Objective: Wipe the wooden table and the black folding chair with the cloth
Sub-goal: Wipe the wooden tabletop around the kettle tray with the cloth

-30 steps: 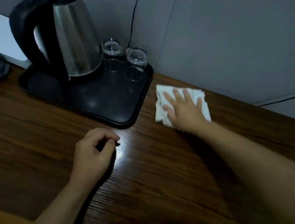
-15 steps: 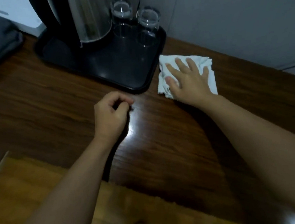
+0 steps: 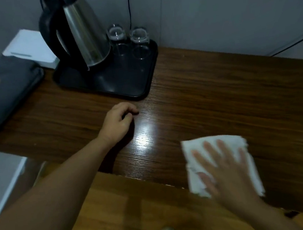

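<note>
The fingers of the right hand lie straight and spread wide, pressing flat on the white cloth. This hand is blurry, so its edges are hard to see, and it hides the middle of the cloth. The cloth sits at the near edge of the wooden table. The left hand rests on the table with fingers loosely curled, holding nothing; the fingertips are tucked under. Just behind it is a black tray with a metal kettle, cut off at the top, and two glasses. A dark bag and a white box sit far left, the bag partly cut off
</note>
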A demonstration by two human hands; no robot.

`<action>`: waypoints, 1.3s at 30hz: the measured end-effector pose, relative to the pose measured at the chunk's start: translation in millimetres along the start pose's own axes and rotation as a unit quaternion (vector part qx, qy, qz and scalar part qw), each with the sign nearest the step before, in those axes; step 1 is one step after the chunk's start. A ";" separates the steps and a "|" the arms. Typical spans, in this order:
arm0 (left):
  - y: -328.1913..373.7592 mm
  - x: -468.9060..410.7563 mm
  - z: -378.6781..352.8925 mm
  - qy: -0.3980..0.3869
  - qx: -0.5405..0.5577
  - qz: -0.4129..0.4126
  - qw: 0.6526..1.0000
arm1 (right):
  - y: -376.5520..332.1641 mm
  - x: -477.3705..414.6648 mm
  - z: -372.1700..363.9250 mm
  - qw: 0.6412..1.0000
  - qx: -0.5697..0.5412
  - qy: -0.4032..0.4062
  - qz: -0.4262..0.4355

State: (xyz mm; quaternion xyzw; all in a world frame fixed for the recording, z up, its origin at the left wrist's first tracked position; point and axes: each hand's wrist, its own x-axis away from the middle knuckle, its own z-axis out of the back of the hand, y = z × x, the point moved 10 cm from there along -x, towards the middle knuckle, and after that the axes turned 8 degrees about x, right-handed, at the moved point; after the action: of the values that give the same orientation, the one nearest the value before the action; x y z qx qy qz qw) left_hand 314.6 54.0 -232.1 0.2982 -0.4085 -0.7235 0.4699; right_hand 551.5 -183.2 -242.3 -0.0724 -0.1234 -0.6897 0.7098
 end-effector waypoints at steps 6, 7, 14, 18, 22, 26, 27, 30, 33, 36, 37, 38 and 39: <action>-7.0 -0.4 2.5 0.032 0.109 0.058 0.992 | 142.7 27.0 -13.3 0.961 -0.066 -0.019 -0.267; -7.5 -0.9 3.2 0.040 0.121 0.055 0.990 | 138.6 14.4 -8.8 0.955 -0.075 -0.014 -0.286; -29.6 11.1 54.0 0.112 0.189 0.037 0.975 | -52.4 -122.1 30.5 0.977 -0.074 0.035 -0.199; -68.4 5.7 150.9 0.143 0.049 0.022 0.988 | -159.9 -163.6 49.0 0.985 -0.087 0.068 -0.135; -94.6 -26.0 223.6 0.137 -0.022 0.018 0.990 | -249.5 -194.9 67.2 0.992 -0.071 0.071 -0.076; -111.2 -50.0 235.9 0.089 -0.033 0.024 0.995 | -299.3 -212.0 77.3 0.995 -0.063 0.066 -0.039; -113.9 -50.7 235.5 0.086 -0.026 0.020 0.996 | -306.5 -207.8 77.5 0.995 -0.067 0.068 -0.028; -121.9 -50.6 233.8 0.085 0.006 0.005 0.996 | -312.9 -161.8 61.4 0.995 -0.063 0.073 0.011; -140.8 -51.2 236.6 0.089 0.115 0.035 0.989 | -274.7 -100.5 39.6 0.998 -0.010 0.059 -0.005; -147.6 -54.5 236.2 0.075 0.184 0.046 0.979 | -208.1 -81.6 34.6 0.995 -0.011 0.015 -0.094; -147.7 -55.8 235.7 0.068 0.194 0.050 0.977 | -188.8 -85.5 35.1 0.990 -0.032 0.005 -0.139; -147.1 -56.9 234.7 0.061 0.205 0.056 0.975 | -174.0 -92.1 36.6 0.981 -0.054 0.000 -0.185; -145.6 -57.4 234.3 0.054 0.215 0.064 0.973 | -166.2 -102.3 40.2 0.972 -0.075 0.005 -0.224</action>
State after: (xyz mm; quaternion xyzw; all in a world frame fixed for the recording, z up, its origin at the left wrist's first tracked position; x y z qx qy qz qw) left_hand 81.9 212.6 -241.7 0.4046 -0.5467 -0.5698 0.4612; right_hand 380.9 -80.2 -243.0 -0.0926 -0.0813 -0.8387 0.5304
